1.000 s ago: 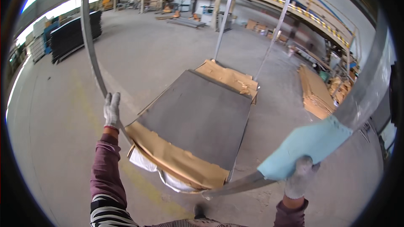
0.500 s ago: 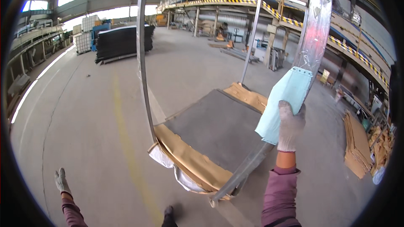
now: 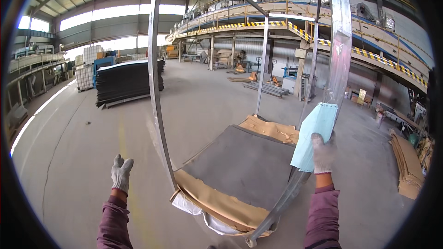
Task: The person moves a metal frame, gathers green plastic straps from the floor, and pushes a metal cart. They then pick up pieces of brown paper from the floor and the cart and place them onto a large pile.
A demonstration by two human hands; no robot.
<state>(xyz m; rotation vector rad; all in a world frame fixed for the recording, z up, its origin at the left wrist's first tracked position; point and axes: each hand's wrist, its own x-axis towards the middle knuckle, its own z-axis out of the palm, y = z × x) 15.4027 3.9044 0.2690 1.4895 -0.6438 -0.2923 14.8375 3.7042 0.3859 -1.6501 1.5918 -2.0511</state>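
Right hand (image 3: 324, 153) on post (image 3: 339, 55), left hand (image 3: 121, 174) empty

Right fingers clamp light-blue sheet (image 3: 315, 122) against post, presumably steadying the frame; left fingers slightly apart. Grey sheets (image 3: 244, 166) lie between posts, cardboard (image 3: 221, 200) likely cushioning them. Concrete floor (image 3: 78, 193); beyond, black stack (image 3: 127, 85), hazard-striped platform (image 3: 378, 58).

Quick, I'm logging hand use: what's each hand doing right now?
Left hand: open, holding nothing.
Right hand: closed on the light-blue sheet at the metal post.
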